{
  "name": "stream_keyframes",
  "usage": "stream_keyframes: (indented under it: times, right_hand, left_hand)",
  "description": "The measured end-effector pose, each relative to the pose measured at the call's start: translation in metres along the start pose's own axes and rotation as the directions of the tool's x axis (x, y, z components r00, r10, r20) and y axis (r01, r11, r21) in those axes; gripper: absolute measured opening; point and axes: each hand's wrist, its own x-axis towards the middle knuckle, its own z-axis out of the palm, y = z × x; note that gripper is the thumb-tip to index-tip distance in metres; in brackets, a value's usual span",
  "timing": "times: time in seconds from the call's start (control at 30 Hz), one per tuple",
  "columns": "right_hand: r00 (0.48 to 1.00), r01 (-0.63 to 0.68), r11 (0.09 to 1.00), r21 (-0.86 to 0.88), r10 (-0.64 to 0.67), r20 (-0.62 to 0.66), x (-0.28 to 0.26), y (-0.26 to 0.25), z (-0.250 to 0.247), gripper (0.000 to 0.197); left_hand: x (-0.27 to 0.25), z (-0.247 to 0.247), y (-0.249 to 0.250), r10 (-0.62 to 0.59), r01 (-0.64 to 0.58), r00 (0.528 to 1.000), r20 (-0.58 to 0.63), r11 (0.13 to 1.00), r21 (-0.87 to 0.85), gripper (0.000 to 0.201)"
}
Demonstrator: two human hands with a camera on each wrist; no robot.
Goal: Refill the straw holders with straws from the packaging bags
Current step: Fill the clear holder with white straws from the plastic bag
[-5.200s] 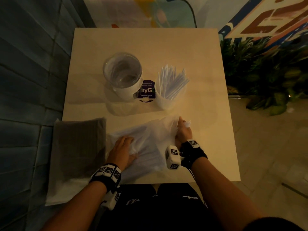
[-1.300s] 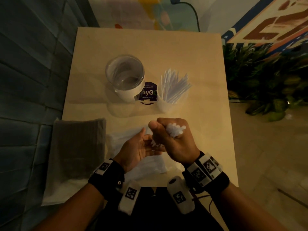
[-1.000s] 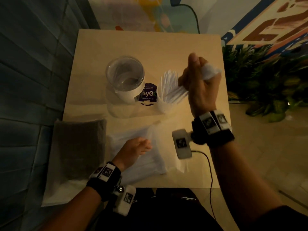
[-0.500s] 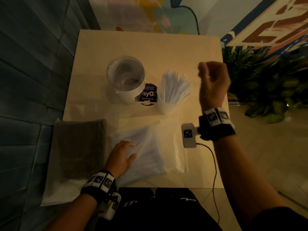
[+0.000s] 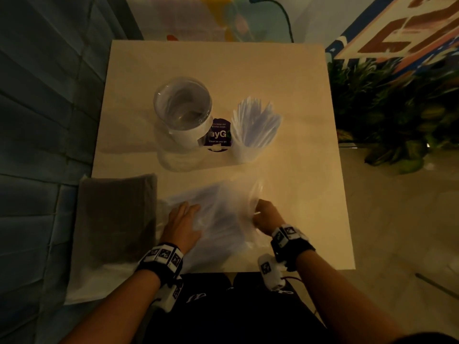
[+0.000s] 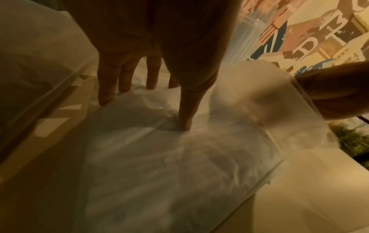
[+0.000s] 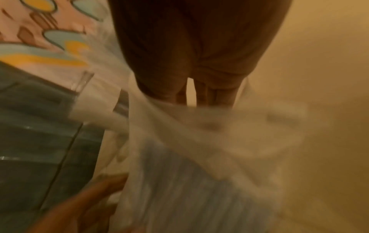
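Note:
A clear packaging bag point(image 5: 223, 219) of white wrapped straws lies near the table's front edge. My left hand point(image 5: 183, 222) rests flat on its left part, and its straight fingers point(image 6: 185, 110) press the plastic down. My right hand point(image 5: 264, 217) is at the bag's open right end, pushed into the mouth and seen through the film point(image 6: 269, 102). Its fingertips are hidden behind blurred plastic point(image 7: 199, 119). Further back, a small white cup point(image 5: 255, 130) stands full of straws. Left of it is a wide clear jar point(image 5: 182, 108) that looks nearly empty.
A grey packet point(image 5: 116, 214) lies on a white sheet at the table's left front corner. A purple label point(image 5: 218, 135) sits between jar and cup. Plants point(image 5: 397, 115) stand right of the table point(image 5: 223, 65), and a blue panelled wall runs along its left.
My right hand lifted a bundle of straws to the cup, came away without it, and dropped back to the bag's mouth. My left hand went back flat onto the bag.

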Motion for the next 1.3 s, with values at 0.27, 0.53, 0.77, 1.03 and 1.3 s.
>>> stream_keyframes:
  times: [0.27,0.53,0.77,1.03,1.3]
  right_hand:
    - [0.998,-0.006,0.99,-0.143,-0.003,-0.063,0.009,-0.021,0.004,0.017]
    - [0.96,0.092,0.925,0.369,0.016,-0.28,0.0,0.006,-0.038,0.023]
    - [0.977,-0.101,0.915,0.391,0.166,-0.135,-0.02,0.012,-0.034,0.018]
    - [0.988,-0.088,0.986,0.139,0.104,-0.114,0.019,-0.022,0.015,0.034]
    - [0.927,0.02,0.852,0.524,0.181,-0.329,0.021,-0.025,-0.001,0.01]
  left_hand:
    - [-0.006,-0.009,0.005,-0.024,0.02,0.998,-0.059,0.998,-0.065,0.07]
    - [-0.008,-0.006,0.008,-0.074,0.071,0.997,-0.034,0.994,-0.089,0.076]
    - [-0.009,-0.007,0.011,-0.083,0.08,0.996,-0.04,0.994,-0.068,0.073]
    - [-0.014,-0.005,0.011,-0.045,0.043,0.998,-0.05,0.998,-0.053,0.078]
    - [-0.013,-0.002,0.005,-0.027,0.022,0.998,-0.057,0.996,-0.083,0.077]
